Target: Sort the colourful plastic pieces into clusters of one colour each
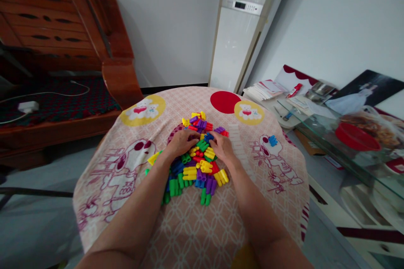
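Head view: a heap of coloured plastic pieces (198,159) lies on a patterned cloth (189,235), with both hands over its farther half. Left hand (184,142): fingers curled inward, only a narrow gap visible at the tips; from where I stand, I cannot tell whether anything is gripped. Right hand (221,146): thumb and forefinger slightly parted at a dark blue piece (208,137); contact appears likely, a firm pinch cannot be confirmed. One lighter blue piece (273,141) lies alone to the right, well apart from the heap.

Handling, as judged: each piece should be light, stiff, somewhat slick and unlikely to break in ordinary use. Shapes resemble short joined tubes, so the rounded sides may slip under a loose finger. Advised hold: thumb and forefinger across the flanks at mid-length, ends left free. Upper pieces, such as the yellow piece (206,166) near the middle, appear to rest on others; pulling from low down could make neighbours slide. Cloth looks soft and may ruck under a dragged piece
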A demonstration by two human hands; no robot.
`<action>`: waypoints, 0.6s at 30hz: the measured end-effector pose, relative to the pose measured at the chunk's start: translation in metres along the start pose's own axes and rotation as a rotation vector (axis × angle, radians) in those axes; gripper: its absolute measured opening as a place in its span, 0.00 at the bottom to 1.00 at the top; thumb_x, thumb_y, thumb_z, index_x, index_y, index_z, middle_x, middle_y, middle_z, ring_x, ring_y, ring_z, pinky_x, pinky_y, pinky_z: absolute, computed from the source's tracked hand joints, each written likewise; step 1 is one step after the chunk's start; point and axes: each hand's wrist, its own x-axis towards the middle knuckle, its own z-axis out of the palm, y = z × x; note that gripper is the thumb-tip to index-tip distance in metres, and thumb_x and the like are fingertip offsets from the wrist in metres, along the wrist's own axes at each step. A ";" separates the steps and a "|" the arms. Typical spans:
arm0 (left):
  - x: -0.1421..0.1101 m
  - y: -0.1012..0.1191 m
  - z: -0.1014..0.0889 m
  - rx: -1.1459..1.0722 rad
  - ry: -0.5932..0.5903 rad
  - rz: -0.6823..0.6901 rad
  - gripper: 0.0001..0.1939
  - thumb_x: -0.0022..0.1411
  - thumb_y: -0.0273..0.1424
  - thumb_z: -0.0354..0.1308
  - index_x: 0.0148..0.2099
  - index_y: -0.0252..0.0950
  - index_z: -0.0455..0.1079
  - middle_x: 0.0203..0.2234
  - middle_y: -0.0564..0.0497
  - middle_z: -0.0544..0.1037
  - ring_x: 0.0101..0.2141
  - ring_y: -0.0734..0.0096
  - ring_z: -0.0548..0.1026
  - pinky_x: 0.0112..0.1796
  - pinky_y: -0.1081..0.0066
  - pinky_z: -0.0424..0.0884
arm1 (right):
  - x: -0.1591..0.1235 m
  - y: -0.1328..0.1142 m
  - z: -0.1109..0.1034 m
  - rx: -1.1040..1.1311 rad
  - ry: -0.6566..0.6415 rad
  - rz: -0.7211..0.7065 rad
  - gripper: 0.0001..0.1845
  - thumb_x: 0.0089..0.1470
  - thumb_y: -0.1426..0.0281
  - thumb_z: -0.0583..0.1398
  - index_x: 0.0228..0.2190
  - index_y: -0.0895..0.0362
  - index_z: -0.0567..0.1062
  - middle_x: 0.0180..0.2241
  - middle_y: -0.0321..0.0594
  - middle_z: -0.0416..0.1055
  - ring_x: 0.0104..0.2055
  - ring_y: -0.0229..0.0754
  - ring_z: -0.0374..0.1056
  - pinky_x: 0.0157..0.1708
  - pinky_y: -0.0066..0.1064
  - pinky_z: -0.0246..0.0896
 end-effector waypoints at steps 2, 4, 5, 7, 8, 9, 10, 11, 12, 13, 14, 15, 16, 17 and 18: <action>0.000 -0.001 0.000 0.003 0.001 -0.002 0.18 0.58 0.35 0.53 0.47 0.38 0.79 0.42 0.48 0.83 0.43 0.60 0.79 0.47 0.65 0.73 | -0.001 -0.001 -0.001 0.001 0.008 0.033 0.15 0.56 0.71 0.59 0.46 0.52 0.77 0.35 0.38 0.79 0.35 0.43 0.73 0.38 0.31 0.65; 0.000 -0.002 0.001 -0.004 0.003 -0.002 0.18 0.58 0.36 0.53 0.46 0.38 0.79 0.42 0.48 0.83 0.42 0.60 0.79 0.47 0.65 0.73 | -0.004 0.000 -0.004 0.013 0.021 0.084 0.11 0.56 0.68 0.61 0.41 0.52 0.79 0.30 0.36 0.78 0.31 0.42 0.72 0.35 0.30 0.64; 0.000 -0.003 0.001 -0.013 0.002 -0.002 0.18 0.58 0.36 0.53 0.46 0.38 0.79 0.42 0.48 0.83 0.42 0.61 0.79 0.47 0.65 0.73 | -0.005 0.001 -0.006 0.023 0.024 0.106 0.09 0.55 0.67 0.62 0.38 0.52 0.79 0.29 0.35 0.77 0.30 0.42 0.71 0.34 0.30 0.63; 0.000 -0.004 0.000 -0.031 0.002 -0.006 0.19 0.58 0.37 0.54 0.46 0.39 0.79 0.41 0.49 0.83 0.41 0.61 0.79 0.46 0.65 0.73 | -0.006 0.004 -0.012 0.065 0.040 0.132 0.06 0.53 0.66 0.63 0.33 0.54 0.79 0.26 0.35 0.76 0.28 0.41 0.70 0.32 0.29 0.63; 0.001 -0.004 0.000 -0.037 0.000 -0.008 0.19 0.58 0.37 0.54 0.46 0.39 0.79 0.41 0.49 0.83 0.41 0.61 0.79 0.46 0.65 0.74 | -0.006 0.007 -0.017 0.097 0.069 0.144 0.06 0.52 0.65 0.63 0.31 0.54 0.79 0.26 0.35 0.76 0.28 0.40 0.70 0.32 0.29 0.62; 0.001 -0.005 0.000 -0.042 -0.003 -0.009 0.19 0.58 0.38 0.54 0.46 0.39 0.79 0.41 0.49 0.83 0.40 0.61 0.79 0.45 0.66 0.74 | -0.005 0.011 -0.023 0.136 0.118 0.161 0.08 0.51 0.64 0.62 0.30 0.55 0.78 0.26 0.35 0.76 0.28 0.40 0.70 0.32 0.29 0.63; 0.001 -0.005 -0.001 -0.046 -0.005 -0.008 0.19 0.58 0.38 0.54 0.46 0.39 0.79 0.41 0.49 0.83 0.40 0.61 0.79 0.45 0.66 0.74 | -0.003 0.017 -0.031 0.173 0.190 0.187 0.09 0.51 0.63 0.62 0.30 0.55 0.78 0.26 0.35 0.76 0.29 0.40 0.71 0.32 0.29 0.63; 0.001 -0.005 -0.001 -0.052 -0.005 -0.007 0.19 0.58 0.38 0.54 0.46 0.39 0.80 0.41 0.49 0.83 0.40 0.61 0.79 0.44 0.66 0.74 | -0.002 0.024 -0.040 0.200 0.283 0.224 0.11 0.51 0.61 0.61 0.30 0.56 0.78 0.26 0.36 0.76 0.29 0.41 0.71 0.32 0.29 0.63; 0.001 -0.005 -0.002 -0.057 -0.008 -0.006 0.19 0.58 0.39 0.54 0.45 0.39 0.80 0.41 0.48 0.83 0.41 0.61 0.79 0.44 0.66 0.74 | -0.001 0.033 -0.050 0.209 0.392 0.272 0.13 0.51 0.60 0.61 0.31 0.57 0.78 0.27 0.37 0.76 0.30 0.41 0.71 0.32 0.29 0.64; 0.002 -0.005 -0.002 -0.061 -0.010 -0.007 0.19 0.58 0.39 0.53 0.45 0.38 0.80 0.41 0.48 0.83 0.40 0.61 0.79 0.44 0.66 0.74 | -0.001 0.043 -0.061 0.193 0.511 0.330 0.15 0.52 0.59 0.60 0.32 0.58 0.77 0.27 0.39 0.77 0.30 0.42 0.72 0.32 0.30 0.65; 0.002 -0.004 -0.003 -0.062 -0.011 -0.010 0.19 0.58 0.39 0.53 0.45 0.38 0.79 0.41 0.48 0.83 0.40 0.61 0.79 0.43 0.66 0.74 | -0.003 0.053 -0.074 0.150 0.633 0.389 0.16 0.52 0.59 0.59 0.32 0.59 0.77 0.28 0.40 0.77 0.30 0.43 0.72 0.33 0.30 0.65; 0.002 -0.004 -0.003 -0.061 -0.012 -0.014 0.19 0.58 0.39 0.53 0.46 0.38 0.79 0.41 0.48 0.83 0.40 0.61 0.79 0.43 0.66 0.74 | -0.006 0.063 -0.086 0.084 0.743 0.445 0.16 0.52 0.59 0.59 0.32 0.59 0.77 0.29 0.42 0.77 0.31 0.44 0.72 0.34 0.31 0.65; 0.002 -0.003 -0.003 -0.060 -0.014 -0.019 0.19 0.57 0.39 0.54 0.46 0.38 0.79 0.41 0.49 0.83 0.39 0.61 0.80 0.43 0.66 0.75 | -0.011 0.074 -0.098 0.005 0.833 0.488 0.15 0.52 0.60 0.59 0.31 0.59 0.77 0.30 0.44 0.78 0.32 0.44 0.72 0.36 0.32 0.66; 0.002 -0.002 -0.004 -0.059 -0.017 -0.023 0.20 0.57 0.39 0.54 0.46 0.38 0.79 0.40 0.49 0.83 0.39 0.61 0.80 0.43 0.66 0.75 | -0.017 0.083 -0.110 -0.070 0.905 0.533 0.15 0.51 0.61 0.59 0.31 0.60 0.77 0.30 0.45 0.78 0.33 0.45 0.73 0.38 0.33 0.66; 0.001 -0.002 -0.004 -0.059 -0.018 -0.027 0.20 0.57 0.39 0.54 0.46 0.38 0.79 0.40 0.49 0.83 0.39 0.61 0.80 0.43 0.66 0.75 | -0.024 0.092 -0.121 -0.132 0.959 0.580 0.14 0.52 0.62 0.59 0.31 0.60 0.78 0.30 0.46 0.78 0.34 0.46 0.73 0.39 0.33 0.65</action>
